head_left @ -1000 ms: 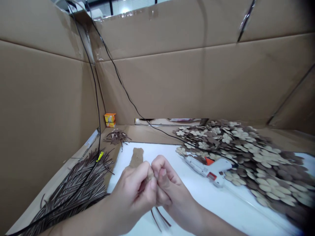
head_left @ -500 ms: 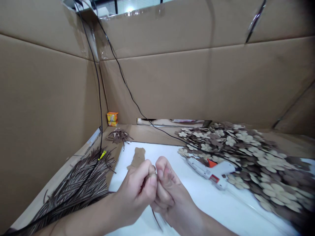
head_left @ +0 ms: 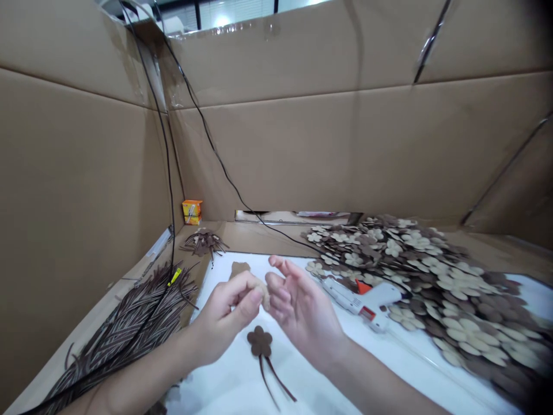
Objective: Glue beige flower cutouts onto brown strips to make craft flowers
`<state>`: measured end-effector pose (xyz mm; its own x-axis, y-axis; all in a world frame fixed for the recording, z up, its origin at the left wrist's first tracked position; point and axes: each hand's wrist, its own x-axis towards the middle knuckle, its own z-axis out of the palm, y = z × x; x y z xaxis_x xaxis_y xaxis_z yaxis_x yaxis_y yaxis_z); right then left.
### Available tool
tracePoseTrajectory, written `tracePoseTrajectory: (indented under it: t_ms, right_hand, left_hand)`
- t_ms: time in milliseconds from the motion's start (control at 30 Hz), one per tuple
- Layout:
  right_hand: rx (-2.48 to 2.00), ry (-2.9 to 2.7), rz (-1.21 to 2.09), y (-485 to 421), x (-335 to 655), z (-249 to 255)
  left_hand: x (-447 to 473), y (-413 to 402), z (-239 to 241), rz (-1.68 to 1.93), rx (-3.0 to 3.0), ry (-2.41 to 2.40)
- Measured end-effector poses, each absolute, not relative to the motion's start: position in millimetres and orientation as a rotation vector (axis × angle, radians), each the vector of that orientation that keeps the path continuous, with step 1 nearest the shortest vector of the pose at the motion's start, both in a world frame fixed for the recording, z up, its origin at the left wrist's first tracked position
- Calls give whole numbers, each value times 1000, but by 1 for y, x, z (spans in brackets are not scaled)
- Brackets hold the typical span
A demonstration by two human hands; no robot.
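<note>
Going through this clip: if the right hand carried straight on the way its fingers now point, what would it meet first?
Probably the tan scrap pinched in the left hand, just ahead of the right hand; depth is unclear, so it might pass above.

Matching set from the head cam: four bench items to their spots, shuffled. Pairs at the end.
Items:
1. hot glue gun
2. brown flower cutout with two strips
3. orange box
4. bundle of brown strips

Spots:
A. far corner, by the cardboard wall
B. left of the white sheet
C. on the sheet, just below the left hand
D. on the sheet, beside the pile of flower cutouts

Pairs: 1-D, 2-C, 3-A, 4-B
</note>
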<state>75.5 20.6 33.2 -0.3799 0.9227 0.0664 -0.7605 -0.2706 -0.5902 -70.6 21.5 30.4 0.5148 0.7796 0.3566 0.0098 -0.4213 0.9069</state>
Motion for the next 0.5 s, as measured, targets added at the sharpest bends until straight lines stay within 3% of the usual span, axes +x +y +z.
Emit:
tracePoseTrajectory:
  t_ms: [233,500]
  right_hand:
    - [-547,-785,1807,20,93,48]
    - [-724,-1116,1495,12,92,40]
  left_hand:
    - [-73,31,29,970,1949,759]
    - [-73,33,24,933,2125,858]
